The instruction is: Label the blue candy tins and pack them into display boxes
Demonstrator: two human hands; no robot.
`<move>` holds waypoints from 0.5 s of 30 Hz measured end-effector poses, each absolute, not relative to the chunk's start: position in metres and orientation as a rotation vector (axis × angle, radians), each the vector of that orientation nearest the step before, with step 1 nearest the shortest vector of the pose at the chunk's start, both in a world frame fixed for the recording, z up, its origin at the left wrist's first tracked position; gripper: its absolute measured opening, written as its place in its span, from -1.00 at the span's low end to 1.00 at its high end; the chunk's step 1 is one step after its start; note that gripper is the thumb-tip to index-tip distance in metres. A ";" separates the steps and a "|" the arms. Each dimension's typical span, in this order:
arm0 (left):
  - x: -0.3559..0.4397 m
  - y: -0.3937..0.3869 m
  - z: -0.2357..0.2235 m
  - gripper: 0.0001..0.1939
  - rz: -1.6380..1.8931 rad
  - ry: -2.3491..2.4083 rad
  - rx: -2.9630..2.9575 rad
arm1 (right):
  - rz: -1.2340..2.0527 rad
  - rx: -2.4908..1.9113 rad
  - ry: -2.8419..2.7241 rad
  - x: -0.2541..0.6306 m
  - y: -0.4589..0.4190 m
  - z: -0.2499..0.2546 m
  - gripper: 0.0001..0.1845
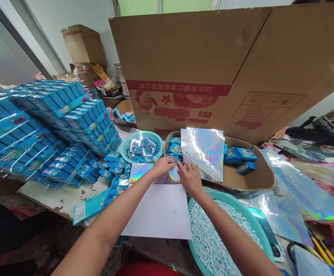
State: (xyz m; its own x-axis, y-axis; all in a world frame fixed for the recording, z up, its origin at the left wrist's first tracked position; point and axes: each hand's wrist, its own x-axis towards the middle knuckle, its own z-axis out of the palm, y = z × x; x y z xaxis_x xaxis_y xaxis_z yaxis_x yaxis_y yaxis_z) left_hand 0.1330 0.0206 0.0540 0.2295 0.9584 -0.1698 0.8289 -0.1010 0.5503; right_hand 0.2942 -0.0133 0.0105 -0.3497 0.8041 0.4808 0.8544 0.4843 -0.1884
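Observation:
A shiny holographic strip (140,171) lies across the top of a plain white sheet (158,211) in front of me. Whether the two are one folded piece I cannot tell. My left hand (163,166) is closed at the strip's upper edge, its fingertips drawn together. Close beside it, my right hand (190,177) rests on the strip's right end, fingers bent and slightly apart. Just beyond my hands, a larger holographic sheet (203,149) leans over an open cardboard tray (245,183) holding blue packs (243,154).
Below my right forearm stands a turquoise basin (260,234) of pale pellets. A smaller turquoise bowl (123,147) holds small blue pieces. Stacked blue packs (77,115) fill the left. Behind rises a big cardboard box (190,50); more holographic sheets (293,191) lie right.

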 end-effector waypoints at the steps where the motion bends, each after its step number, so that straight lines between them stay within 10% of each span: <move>1: 0.134 0.021 0.054 -0.72 0.303 1.636 1.963 | -0.178 -1.371 -2.239 0.293 -0.016 0.007 -0.63; 15: 0.138 0.022 0.051 -0.72 0.274 1.639 1.971 | -0.194 -1.274 -2.280 0.304 -0.029 0.002 -0.67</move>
